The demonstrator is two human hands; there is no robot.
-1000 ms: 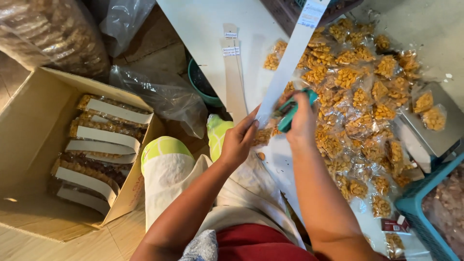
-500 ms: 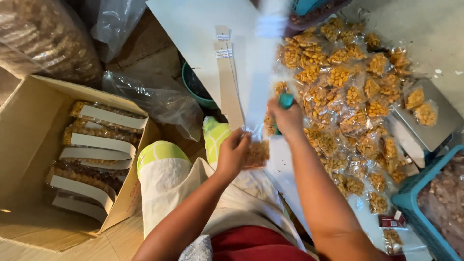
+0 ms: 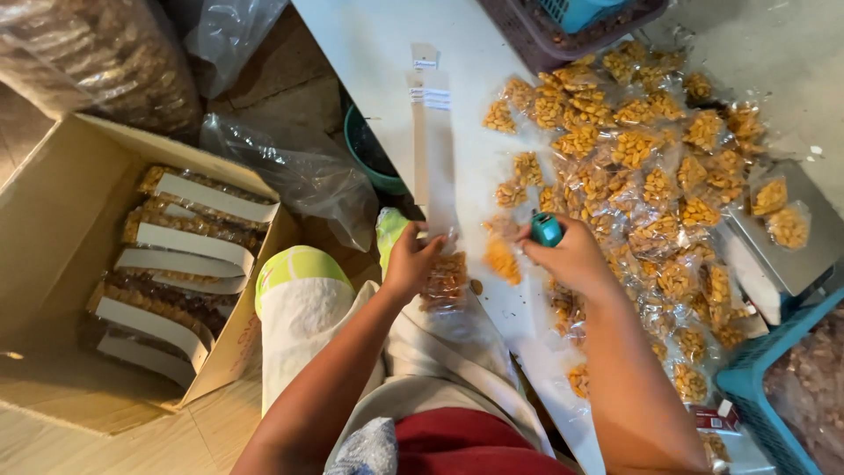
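Observation:
My left hand [image 3: 409,260] grips the lower end of a long white card strip [image 3: 436,154] with small clear snack packets [image 3: 446,277] hanging from it, at the near edge of the white table [image 3: 374,53]. My right hand [image 3: 570,257] is closed around a teal stapler [image 3: 546,230], held just right of the strip. One loose packet of yellow snacks [image 3: 503,258] lies between my two hands. A big heap of similar filled packets [image 3: 646,167] covers the table to the right of my right hand.
An open cardboard box [image 3: 53,220] on the floor at left holds several finished card strips [image 3: 189,251]. Large clear bags [image 3: 290,171] lie behind it. A teal bowl [image 3: 365,154] sits under the table edge. A metal scale [image 3: 791,237] and a teal basket [image 3: 765,387] stand at right.
The long strip, held up at a slant before, now lies flat along the table. My right hand with the stapler dropped lower and rightward; my left hand slid down to the strip's near end.

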